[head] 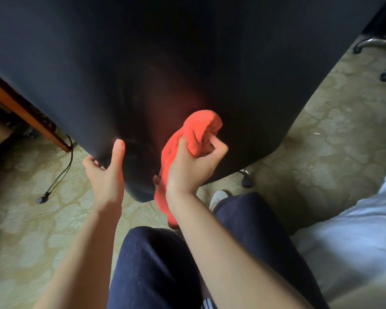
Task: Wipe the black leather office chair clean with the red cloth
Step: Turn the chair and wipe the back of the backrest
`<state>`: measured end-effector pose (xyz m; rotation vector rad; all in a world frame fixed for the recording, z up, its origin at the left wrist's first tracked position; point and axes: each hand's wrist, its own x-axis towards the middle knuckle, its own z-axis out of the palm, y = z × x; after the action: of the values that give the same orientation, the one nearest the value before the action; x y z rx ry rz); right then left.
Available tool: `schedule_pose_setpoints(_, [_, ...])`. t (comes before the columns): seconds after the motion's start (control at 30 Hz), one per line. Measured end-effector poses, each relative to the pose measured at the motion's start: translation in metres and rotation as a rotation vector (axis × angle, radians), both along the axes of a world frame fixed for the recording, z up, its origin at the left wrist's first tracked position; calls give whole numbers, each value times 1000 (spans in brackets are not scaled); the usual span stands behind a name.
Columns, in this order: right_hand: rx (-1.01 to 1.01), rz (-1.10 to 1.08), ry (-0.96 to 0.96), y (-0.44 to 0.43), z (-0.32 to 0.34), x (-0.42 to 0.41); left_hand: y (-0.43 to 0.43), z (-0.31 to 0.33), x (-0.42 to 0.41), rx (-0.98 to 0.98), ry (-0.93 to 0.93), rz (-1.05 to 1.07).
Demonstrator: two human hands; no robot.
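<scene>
The black leather office chair (165, 52) fills the upper part of the head view, its broad dark surface facing me. My left hand (105, 172) grips the chair's lower left edge, thumb on the front and fingers curled behind. My right hand (192, 161) is closed on the bunched red cloth (201, 128), whose top is pressed against the chair's lower middle. The rest of the cloth hangs down behind my right wrist. A faint red reflection shows on the leather above the cloth.
A wooden desk edge (13, 101) runs along the left, with a black cable (60, 172) trailing onto the patterned carpet (332, 141). A chair caster (246, 181) sits beneath the chair. Another chair's chrome base (379, 47) stands at top right. White bedding (354, 230) lies at right.
</scene>
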<state>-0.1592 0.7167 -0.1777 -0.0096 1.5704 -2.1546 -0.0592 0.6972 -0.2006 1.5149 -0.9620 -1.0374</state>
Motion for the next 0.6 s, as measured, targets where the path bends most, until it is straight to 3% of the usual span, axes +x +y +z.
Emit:
schedule_pose_setpoints(0.2, [192, -16, -23, -7, -44, -14, -1, -2, -4, -2, -8, 20])
schedule_pose_setpoints(0.33, [278, -14, 70, -10, -76, -25, -5, -3, -2, -36, -38, 43])
schedule_pose_setpoints(0.6, [511, 9, -21, -4, -140, -62, -11, -7, -1, -110, -71, 44])
